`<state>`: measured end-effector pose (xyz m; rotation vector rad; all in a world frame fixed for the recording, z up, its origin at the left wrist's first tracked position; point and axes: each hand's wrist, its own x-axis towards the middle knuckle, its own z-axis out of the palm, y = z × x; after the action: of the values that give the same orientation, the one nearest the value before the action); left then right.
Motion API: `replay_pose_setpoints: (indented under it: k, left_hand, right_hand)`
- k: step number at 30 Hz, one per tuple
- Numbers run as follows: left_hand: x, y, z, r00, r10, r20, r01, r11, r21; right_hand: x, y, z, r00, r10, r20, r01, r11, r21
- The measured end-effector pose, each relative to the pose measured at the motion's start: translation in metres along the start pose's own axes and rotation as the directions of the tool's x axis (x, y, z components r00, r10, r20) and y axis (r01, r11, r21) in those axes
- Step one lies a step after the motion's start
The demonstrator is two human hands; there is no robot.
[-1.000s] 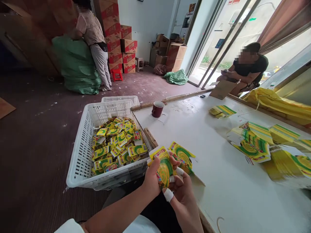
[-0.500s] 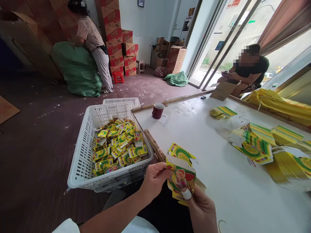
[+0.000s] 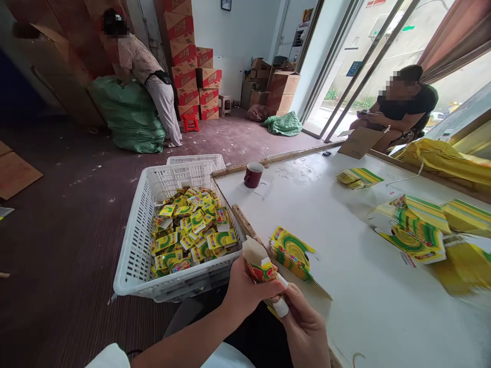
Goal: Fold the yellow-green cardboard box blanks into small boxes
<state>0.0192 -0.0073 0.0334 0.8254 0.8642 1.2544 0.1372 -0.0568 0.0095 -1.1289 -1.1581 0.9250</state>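
One yellow carton (image 3: pixel 260 271) is gripped by the left hand (image 3: pixel 242 292) and pinched by the right hand (image 3: pixel 305 321), over the near left edge of the surface (image 3: pixel 376 306). Since half a second ago it has been turned, its open end now faced far left; shaping seems partly done. The near end is hidden by fingers. Similar cartons (image 3: pixel 192 227) are heaped in the left basket (image 3: pixel 132 243).

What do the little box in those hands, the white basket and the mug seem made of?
Small box: probably thin printed card, by its folded edges and pale inside. White basket: likely moulded plastic, smooth, with regular slots through its walls. Mug: perhaps glazed ceramic, dark red outside, pale inside; enamelled metal remains possible.
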Motion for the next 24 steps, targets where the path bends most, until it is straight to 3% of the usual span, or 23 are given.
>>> replay_pose_setpoints:
  k: [3, 6, 9, 11, 13, 15, 17, 19, 20, 21, 22, 24]
  left_hand:
    - [0.0, 0.003, 0.002, 0.997, -0.029, 0.065, 0.031, 0.999, -0.038]
    - [-0.001, -0.001, 0.001, 0.992, -0.024, 0.125, 0.021, 1.0, 0.02]
    - [0.001, -0.003, -0.009, 0.977, 0.002, 0.211, -0.028, 0.993, 0.117]
    - [0.003, 0.006, -0.018, 0.971, 0.068, 0.23, -0.104, 0.984, 0.148]
    - [0.005, 0.022, -0.025, 0.959, 0.142, 0.244, -0.203, 0.947, 0.248]
    - [0.006, 0.038, -0.026, 0.938, 0.154, 0.312, -0.289, 0.844, 0.453]
    - [0.006, 0.048, -0.022, 0.897, 0.068, 0.437, -0.36, 0.685, 0.633]
    - [0.006, 0.046, -0.016, 0.851, -0.086, 0.518, -0.386, 0.565, 0.729]
    - [0.006, 0.042, -0.013, 0.841, -0.147, 0.52, -0.38, 0.523, 0.763]
    - [0.007, 0.037, -0.012, 0.845, -0.181, 0.504, -0.366, 0.491, 0.791]
    - [0.006, 0.03, -0.01, 0.859, -0.184, 0.477, -0.351, 0.467, 0.811]
    - [0.004, 0.016, -0.01, 0.883, -0.131, 0.451, -0.355, 0.441, 0.824]
  right_hand:
    - [0.0, 0.006, -0.009, 0.968, 0.234, -0.096, -0.217, 0.963, 0.162]
    - [-0.001, 0.009, -0.018, 0.947, 0.285, -0.148, -0.259, 0.95, 0.176]
    - [0.0, 0.003, -0.034, 0.96, 0.135, -0.245, -0.137, 0.991, 0.008]
    - [0.004, -0.003, -0.047, 0.962, -0.085, -0.26, 0.018, 0.968, -0.248]
    - [0.008, -0.01, -0.057, 0.93, -0.337, -0.147, 0.215, 0.823, -0.526]
    - [0.013, -0.014, -0.06, 0.866, -0.496, 0.065, 0.408, 0.626, -0.665]
    - [0.014, -0.015, -0.057, 0.801, -0.539, 0.261, 0.558, 0.515, -0.651]
    - [0.011, -0.012, -0.05, 0.78, -0.51, 0.362, 0.613, 0.506, -0.608]
    - [0.008, -0.01, -0.047, 0.81, -0.485, 0.33, 0.574, 0.54, -0.616]
    - [0.005, -0.007, -0.045, 0.855, -0.467, 0.225, 0.493, 0.601, -0.629]
    - [0.002, -0.004, -0.043, 0.899, -0.434, 0.067, 0.378, 0.688, -0.62]
    - [-0.004, 0.003, -0.039, 0.935, -0.256, -0.246, 0.121, 0.881, -0.456]
